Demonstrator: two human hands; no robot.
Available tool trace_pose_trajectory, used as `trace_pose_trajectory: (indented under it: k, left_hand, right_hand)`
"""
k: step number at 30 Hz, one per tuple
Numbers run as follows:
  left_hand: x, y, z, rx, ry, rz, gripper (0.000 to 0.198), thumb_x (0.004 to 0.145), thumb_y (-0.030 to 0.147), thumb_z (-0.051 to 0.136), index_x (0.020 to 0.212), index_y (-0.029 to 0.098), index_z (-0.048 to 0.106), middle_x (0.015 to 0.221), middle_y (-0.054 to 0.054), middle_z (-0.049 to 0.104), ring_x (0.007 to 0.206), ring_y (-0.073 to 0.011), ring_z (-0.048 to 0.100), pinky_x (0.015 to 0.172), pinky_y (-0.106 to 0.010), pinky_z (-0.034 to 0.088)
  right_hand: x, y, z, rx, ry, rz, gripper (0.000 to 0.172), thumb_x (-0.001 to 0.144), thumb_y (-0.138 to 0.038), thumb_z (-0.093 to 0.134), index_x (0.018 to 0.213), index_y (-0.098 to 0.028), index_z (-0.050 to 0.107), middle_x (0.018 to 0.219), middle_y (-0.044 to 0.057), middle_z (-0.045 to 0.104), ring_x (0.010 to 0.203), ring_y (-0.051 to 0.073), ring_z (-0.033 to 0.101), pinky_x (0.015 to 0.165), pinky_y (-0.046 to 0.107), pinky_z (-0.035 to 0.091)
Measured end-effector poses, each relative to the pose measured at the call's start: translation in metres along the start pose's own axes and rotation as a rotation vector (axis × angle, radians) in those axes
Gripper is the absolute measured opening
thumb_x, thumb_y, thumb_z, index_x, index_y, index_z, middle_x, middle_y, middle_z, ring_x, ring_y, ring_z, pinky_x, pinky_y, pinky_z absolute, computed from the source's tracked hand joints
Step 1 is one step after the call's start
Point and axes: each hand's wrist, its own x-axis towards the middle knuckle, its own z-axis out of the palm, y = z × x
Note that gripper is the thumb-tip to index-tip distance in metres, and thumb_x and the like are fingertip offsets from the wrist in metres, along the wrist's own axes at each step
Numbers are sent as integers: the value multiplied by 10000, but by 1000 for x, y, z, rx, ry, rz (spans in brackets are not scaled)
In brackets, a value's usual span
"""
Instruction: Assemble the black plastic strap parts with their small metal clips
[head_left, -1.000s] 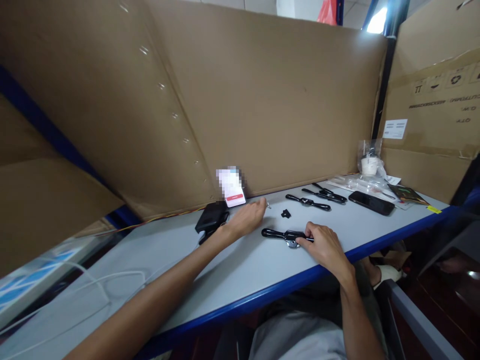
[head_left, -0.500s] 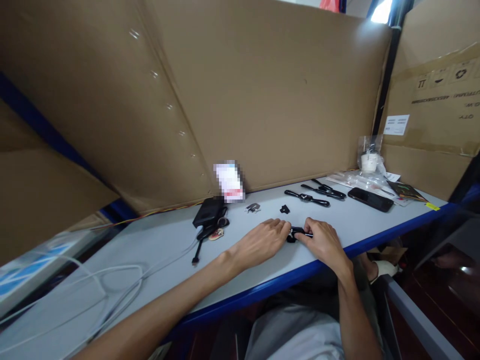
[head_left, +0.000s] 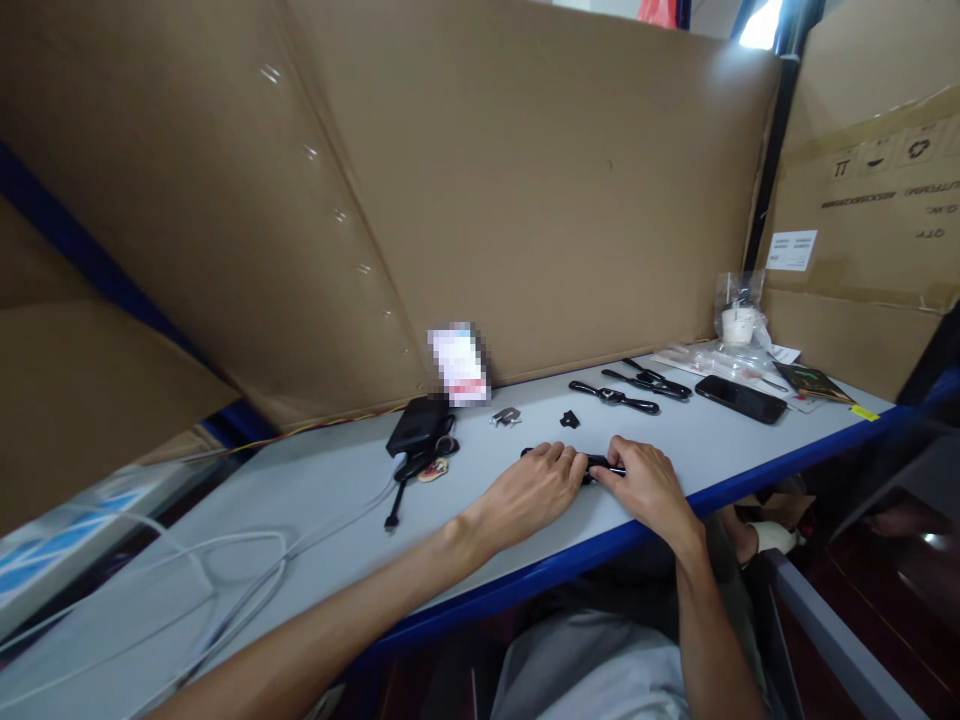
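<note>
White cables (head_left: 283, 555) loop across the left end of the table (head_left: 337, 455), running up to a black case (head_left: 414, 428) near the back edge, with a key ring (head_left: 446, 443) beside it. A lit phone (head_left: 460, 368) (its screen blurred out) stands behind, against the cardboard (head_left: 555, 220) along that edge. Next come small silver pieces (head_left: 506, 417), lying apart from everything else. The left hand (head_left: 541, 482) arches over the left part of a black-handled tool (head_left: 602, 462), near the front edge; its fingertips are hidden, so I cannot tell what they grip. A small black plate (head_left: 570, 420) lies just behind the tool. The right hand (head_left: 643, 482) pinches the tool's right handle between thumb and fingers. Similar tools (head_left: 613, 397) lie behind, toward the back edge, then a dark phone (head_left: 741, 399), clear plastic bags (head_left: 705, 357) and a booklet (head_left: 812, 382) by the right end.
</note>
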Motion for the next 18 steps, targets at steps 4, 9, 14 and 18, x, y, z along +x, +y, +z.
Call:
trace_pose_trajectory:
  k: [4,9,14,18]
  left_hand:
    - [1,-3,7,-167,22,-57,181,972,34,351,995,169,468,953,-110,623,838,-251,617,746,-380,498]
    - [3,-10,17,-466,96,-126,166,998,100,338,961,190,472,930,-67,616,782,-206,593,698,-328,482]
    - [4,-16,24,-715,209,-130,188,1020,177,358,914,194,513,873,-41,612,758,-179,581,708,-300,448]
    - [4,-19,25,-801,242,-101,200,1010,176,380,878,193,530,846,-27,605,745,-162,559,699,-278,422]
  right_hand:
    - [-1,1,-1,2,0,-29,144,956,-343,644,882,-221,626,873,25,716,842,186,644,705,274,338]
    - [1,10,0,105,-31,-62,96,950,-304,621,914,-222,656,934,27,729,893,187,646,773,268,385]
    - [4,24,4,247,-53,-129,113,876,-154,609,943,-206,684,975,35,721,941,189,643,859,274,424]
    - [5,27,2,348,-43,-142,136,856,-154,605,934,-197,707,963,40,730,946,200,653,880,292,439]
